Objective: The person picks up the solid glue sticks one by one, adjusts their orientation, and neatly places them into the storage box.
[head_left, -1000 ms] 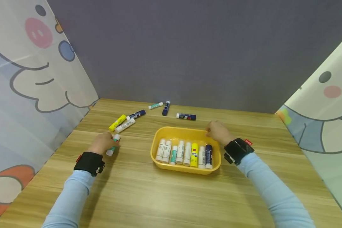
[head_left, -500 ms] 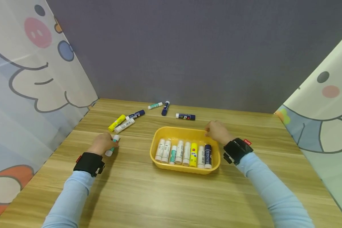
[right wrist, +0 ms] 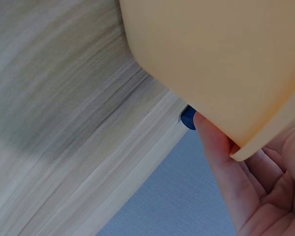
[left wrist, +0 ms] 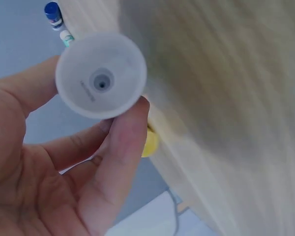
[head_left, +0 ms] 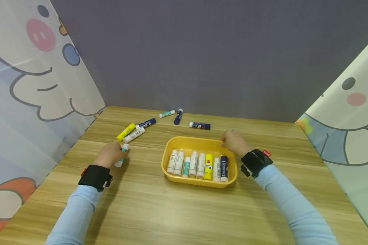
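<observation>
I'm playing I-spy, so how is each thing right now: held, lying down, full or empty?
Green-and-white glue stick, held, round end facing the left wrist camera
Left hand, pinching that stick
Yellow tray, open on top, partly filled
Right hand, holding the tray's rim
Eight glue sticks, in the tray, side by side
Six other glue sticks, lying on the table
Black wristbands, worn

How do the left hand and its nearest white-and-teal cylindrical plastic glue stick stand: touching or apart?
Touching: the left wrist view shows the left hand pinching the glue stick from two sides.
</observation>
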`<state>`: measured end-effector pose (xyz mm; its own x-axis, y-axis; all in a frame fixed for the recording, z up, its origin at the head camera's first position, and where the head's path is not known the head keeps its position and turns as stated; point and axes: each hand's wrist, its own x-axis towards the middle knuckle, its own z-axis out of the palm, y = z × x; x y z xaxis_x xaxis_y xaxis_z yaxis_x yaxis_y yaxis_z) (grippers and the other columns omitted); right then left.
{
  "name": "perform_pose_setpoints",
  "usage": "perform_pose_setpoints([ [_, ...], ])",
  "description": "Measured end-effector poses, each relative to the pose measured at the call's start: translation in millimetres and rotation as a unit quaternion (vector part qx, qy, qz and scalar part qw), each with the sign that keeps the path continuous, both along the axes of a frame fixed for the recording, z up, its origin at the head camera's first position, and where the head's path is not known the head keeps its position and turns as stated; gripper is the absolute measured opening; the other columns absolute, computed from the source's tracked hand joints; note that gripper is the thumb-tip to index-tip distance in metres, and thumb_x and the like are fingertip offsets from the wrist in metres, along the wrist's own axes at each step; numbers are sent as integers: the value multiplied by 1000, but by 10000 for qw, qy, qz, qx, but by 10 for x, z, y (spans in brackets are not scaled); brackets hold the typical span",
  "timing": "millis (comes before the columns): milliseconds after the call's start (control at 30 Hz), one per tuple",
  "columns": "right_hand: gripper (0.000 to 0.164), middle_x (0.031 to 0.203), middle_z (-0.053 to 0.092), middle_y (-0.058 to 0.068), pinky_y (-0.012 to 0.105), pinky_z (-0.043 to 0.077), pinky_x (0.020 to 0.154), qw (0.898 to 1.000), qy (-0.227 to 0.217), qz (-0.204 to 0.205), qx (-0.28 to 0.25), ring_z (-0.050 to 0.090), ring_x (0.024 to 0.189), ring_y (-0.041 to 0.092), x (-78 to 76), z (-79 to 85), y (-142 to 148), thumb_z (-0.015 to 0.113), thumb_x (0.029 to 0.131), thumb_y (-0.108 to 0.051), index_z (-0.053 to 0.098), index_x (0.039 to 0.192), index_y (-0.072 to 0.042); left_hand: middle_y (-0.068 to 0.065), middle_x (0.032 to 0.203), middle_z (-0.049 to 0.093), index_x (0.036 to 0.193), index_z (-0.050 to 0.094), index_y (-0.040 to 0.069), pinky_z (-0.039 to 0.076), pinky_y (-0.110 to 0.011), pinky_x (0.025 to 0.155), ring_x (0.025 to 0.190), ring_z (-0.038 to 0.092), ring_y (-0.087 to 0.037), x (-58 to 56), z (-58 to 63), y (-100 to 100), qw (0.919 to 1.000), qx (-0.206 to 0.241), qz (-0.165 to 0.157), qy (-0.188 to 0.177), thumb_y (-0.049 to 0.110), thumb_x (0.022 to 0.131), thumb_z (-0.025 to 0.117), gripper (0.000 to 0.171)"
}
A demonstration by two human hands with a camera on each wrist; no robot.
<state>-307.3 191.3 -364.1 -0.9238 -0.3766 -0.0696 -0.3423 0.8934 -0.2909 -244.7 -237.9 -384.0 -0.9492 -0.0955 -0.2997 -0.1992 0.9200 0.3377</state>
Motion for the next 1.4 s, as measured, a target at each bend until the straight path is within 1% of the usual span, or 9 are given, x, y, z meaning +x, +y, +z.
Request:
perform_pose_setpoints([
  [133,12,62,52,1,24,30,55,10000,42,12,52,43,58,15,-4,-7,6,67,81,-10,64,70,-6,-6,66,50,79,57,0,35,-24,47,55,46,-17,20,79,97,9994,-81,-208,255,28,87,58,29],
  [367,6,67,56,3,24,32,54,10000,-41,-73,2,45,60,16,2,5,3,67,81,-9,68,77,-4,-4,64,50,80,58,2,34,-25,48,53,46,-15,16,259,392,9948,-166,-655,761,27,87,59,26],
  [500,9,64,53,3,24,31,54,10000,-28,-49,-5,43,58,16,3,8,-1,67,82,-9,66,74,-5,-1,58,44,68,55,7,33,-25,50,52,44,-14,36,387,637,9895,-251,-932,1073,25,85,60,26],
  [667,9,65,54,4,24,31,53,9999,-52,-136,-35,44,59,16,6,15,3,67,82,-9,66,75,-4,0,59,41,69,54,8,30,-27,53,55,42,-16,73,532,1004,9793,-282,-1319,1511,24,85,61,24],
  [800,8,67,57,4,24,32,56,9999,-1,-141,15,45,60,17,6,15,3,67,81,-10,68,76,-4,0,60,39,71,54,9,30,-25,51,55,40,-15,87,588,1303,9758,-239,-1571,1503,27,85,62,25],
  [933,9,65,56,3,24,32,56,10000,11,-92,-3,45,60,16,2,8,4,67,81,-10,67,74,-5,0,61,38,68,52,10,30,-24,51,55,39,-14,93,566,1553,9756,-324,-1795,1219,30,85,63,28],
  [1067,8,68,58,3,25,34,56,9999,24,-108,23,46,61,17,0,-2,10,67,81,-10,68,76,-5,1,59,41,69,54,10,32,-24,50,54,41,-14,87,468,1731,9743,-315,-2042,899,30,85,63,27],
  [1200,8,69,58,4,25,34,55,9999,-21,-159,54,47,62,17,-1,-7,3,67,82,-11,68,76,-5,0,60,44,75,58,8,34,-23,49,53,43,-13,67,348,1824,9768,-108,-2041,645,28,85,64,23],
  [1400,8,68,57,4,24,33,54,9998,-66,-183,31,46,61,17,-3,-9,-10,67,82,-11,68,76,-6,0,61,48,78,60,7,36,-22,48,53,45,-13,23,192,1875,9777,-66,-2028,537,26,85,64,21],
])
